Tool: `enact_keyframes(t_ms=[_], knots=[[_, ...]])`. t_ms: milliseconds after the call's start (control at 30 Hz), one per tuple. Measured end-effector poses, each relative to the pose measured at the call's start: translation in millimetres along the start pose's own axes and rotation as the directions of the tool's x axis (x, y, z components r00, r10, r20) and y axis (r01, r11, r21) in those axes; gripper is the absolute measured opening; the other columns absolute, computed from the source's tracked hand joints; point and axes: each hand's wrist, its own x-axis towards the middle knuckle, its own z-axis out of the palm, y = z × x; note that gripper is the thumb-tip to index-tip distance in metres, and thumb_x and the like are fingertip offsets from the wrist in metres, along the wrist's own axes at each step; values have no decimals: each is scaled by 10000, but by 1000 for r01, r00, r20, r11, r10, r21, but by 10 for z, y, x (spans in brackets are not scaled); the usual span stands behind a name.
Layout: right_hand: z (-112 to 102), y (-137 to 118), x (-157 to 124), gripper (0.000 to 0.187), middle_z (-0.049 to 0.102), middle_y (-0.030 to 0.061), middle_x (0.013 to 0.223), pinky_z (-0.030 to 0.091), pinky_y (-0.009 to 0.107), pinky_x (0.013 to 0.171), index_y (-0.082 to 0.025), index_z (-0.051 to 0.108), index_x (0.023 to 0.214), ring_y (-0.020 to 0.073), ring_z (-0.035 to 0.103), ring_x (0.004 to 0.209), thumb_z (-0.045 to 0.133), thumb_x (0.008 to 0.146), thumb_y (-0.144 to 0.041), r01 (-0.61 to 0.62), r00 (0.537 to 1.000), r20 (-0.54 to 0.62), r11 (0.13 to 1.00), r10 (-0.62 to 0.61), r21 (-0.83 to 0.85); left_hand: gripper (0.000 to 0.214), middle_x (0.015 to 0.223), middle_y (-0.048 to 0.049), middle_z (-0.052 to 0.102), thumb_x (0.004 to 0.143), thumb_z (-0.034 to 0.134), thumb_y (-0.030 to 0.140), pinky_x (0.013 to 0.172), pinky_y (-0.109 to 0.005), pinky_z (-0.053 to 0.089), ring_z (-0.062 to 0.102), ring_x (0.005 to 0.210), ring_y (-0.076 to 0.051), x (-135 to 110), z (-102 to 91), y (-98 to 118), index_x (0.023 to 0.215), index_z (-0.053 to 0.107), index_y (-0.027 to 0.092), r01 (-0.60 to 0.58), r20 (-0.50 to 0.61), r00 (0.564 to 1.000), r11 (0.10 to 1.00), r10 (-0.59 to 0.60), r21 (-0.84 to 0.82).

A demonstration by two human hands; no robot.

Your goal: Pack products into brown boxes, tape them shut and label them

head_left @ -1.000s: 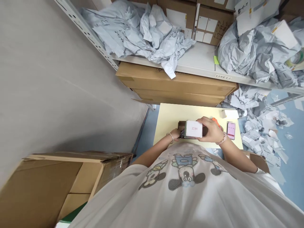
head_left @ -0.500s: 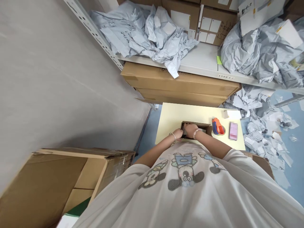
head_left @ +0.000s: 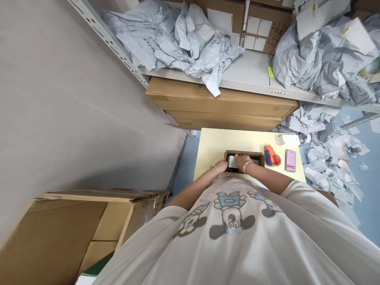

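1. A person in a white T-shirt [head_left: 252,245] printed with cartoon figures stands at a pale yellow table [head_left: 213,140], both hands at a small brown carton [head_left: 247,152] that sits open-topped by the table's near edge.

2. The left hand [head_left: 220,166] steadies the carton at its left end, fingers bent and closed against the end wall; the fingertips are too small to make out one by one.

3. The right hand [head_left: 241,161] reaches down inside the carton, knuckles up and fingers bent. The fingers touch or come just beside a white box [head_left: 232,161] lying within; their tips are hidden, so how far they are spread, and whether they grasp the box, cannot be told.

4. The white box lies inside the carton toward its left end, between the two hands, with its pale top showing.

5. To the right of the carton, apart from both hands, stand an orange-and-blue tape dispenser [head_left: 269,154] and a phone [head_left: 290,160] with a pixelated pink screen; a second white carton [head_left: 289,140] rests near the table's far right corner.

6. Beyond the table, grey plastic bags [head_left: 190,43] crowd a shelf [head_left: 252,69] above a long brown carton [head_left: 219,99].
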Motion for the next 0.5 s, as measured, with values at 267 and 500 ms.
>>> enact_keyframes(t_ms=[267, 500], knots=[[-127, -8, -15, 895, 662, 313, 1262, 587, 516, 873, -42, 462, 1415, 410, 691, 1138, 884, 629, -102, 21, 998, 52, 999, -19, -42, 126, 890, -159, 749, 653, 793, 193, 1011, -387, 450, 655, 1134, -398, 58, -133, 200, 677, 671, 185, 65, 131, 989, 996, -73, 65], [-236, 60, -211, 750, 691, 267, 1212, 552, 447, 853, -104, 510, 1338, 359, 705, 1085, 886, 710, -267, 44, 998, -43, 996, -47, -81, 203, 870, -166, 756, 755, 763, 359, 977, -374, 487, 668, 1111, -367, 6, -241, 263, 794, 709, 168, 162, 91, 983, 985, -157, -53]])
